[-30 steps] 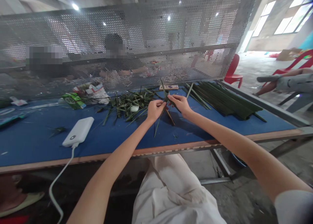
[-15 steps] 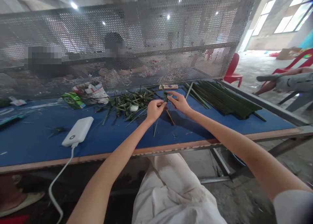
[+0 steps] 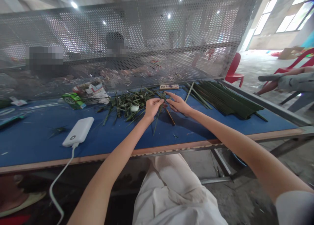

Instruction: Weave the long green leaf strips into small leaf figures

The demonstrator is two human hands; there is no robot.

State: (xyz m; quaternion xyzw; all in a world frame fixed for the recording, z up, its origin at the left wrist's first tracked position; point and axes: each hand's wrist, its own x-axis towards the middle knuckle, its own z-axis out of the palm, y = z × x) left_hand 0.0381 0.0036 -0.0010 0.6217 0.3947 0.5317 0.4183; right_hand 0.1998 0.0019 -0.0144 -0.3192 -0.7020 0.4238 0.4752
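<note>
Leaf strip (image 3: 159,115) could slip from the pinching left hand (image 3: 152,107) if that grip loosens, right hand (image 3: 178,104) open at its three o'clock.

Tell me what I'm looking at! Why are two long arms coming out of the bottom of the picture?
This picture comes from a camera worn on a person's head, so you see what they see, looking down. The two arms are their own. The left hand pinches thin green leaf strips, and the right hand is open close beside them. On the blue table lie a long bundle of dark green leaf strips, a messy pile of leaf scraps, and a white power bank with a white cable. Behind the table stands a metal screen full of little holes.
</note>
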